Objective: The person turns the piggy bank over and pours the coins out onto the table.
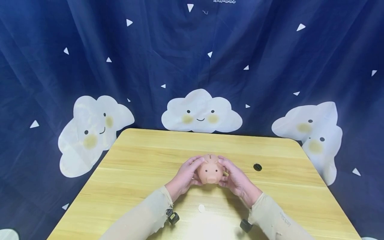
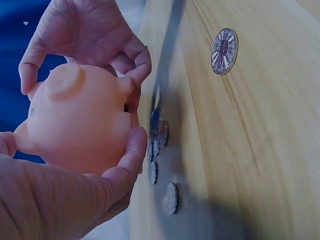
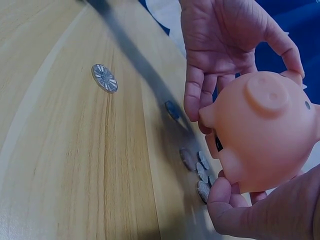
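A pink piggy bank [image 1: 210,171] is held upright a little above the table, its snout toward me and a slot on top. My left hand [image 1: 186,174] grips it from the left, thumb near one ear and fingers under its side. From the right my right hand [image 1: 238,180] grips it the same way. Between its feet a dark opening partly shows underneath in the wrist views. Several coins [image 2: 172,198] lie on the table below it; the head view hides them. Closer to me is a larger silver coin [image 2: 224,51], also seen as a pale disc [image 1: 201,208].
A small round black piece [image 1: 257,167] lies on the wooden table [image 1: 135,160] to the right of my right hand. Behind the table hangs a dark blue curtain [image 1: 180,50] with white clouds and triangles. Black straps hang from both sleeves.
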`<state>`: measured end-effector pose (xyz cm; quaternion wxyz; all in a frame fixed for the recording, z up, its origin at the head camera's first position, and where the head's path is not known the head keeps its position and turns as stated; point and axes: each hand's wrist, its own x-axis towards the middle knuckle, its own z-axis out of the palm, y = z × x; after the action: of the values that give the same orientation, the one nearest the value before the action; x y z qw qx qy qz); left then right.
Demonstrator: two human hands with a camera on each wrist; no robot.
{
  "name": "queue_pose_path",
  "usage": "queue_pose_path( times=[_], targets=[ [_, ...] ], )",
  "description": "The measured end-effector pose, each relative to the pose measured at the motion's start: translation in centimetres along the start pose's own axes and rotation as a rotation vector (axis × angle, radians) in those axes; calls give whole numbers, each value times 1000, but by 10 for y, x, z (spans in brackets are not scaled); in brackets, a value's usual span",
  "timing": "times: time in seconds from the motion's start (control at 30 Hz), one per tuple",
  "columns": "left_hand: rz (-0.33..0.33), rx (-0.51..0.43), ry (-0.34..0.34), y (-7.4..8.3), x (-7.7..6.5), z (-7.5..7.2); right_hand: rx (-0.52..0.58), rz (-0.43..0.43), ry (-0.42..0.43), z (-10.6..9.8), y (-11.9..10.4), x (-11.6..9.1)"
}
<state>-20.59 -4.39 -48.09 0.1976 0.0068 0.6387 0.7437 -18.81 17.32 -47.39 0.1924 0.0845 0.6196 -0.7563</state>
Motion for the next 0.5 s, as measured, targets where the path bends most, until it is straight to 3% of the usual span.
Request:
queue_pose_path(
  times=[0.3,0.5],
  targets=[
    [-4,6,-1,4,1,0,11,8,-2,1,-4,0],
    [5,20,-14,18,8,-4,-19,-4,-40,1,-20,3]
  ],
)
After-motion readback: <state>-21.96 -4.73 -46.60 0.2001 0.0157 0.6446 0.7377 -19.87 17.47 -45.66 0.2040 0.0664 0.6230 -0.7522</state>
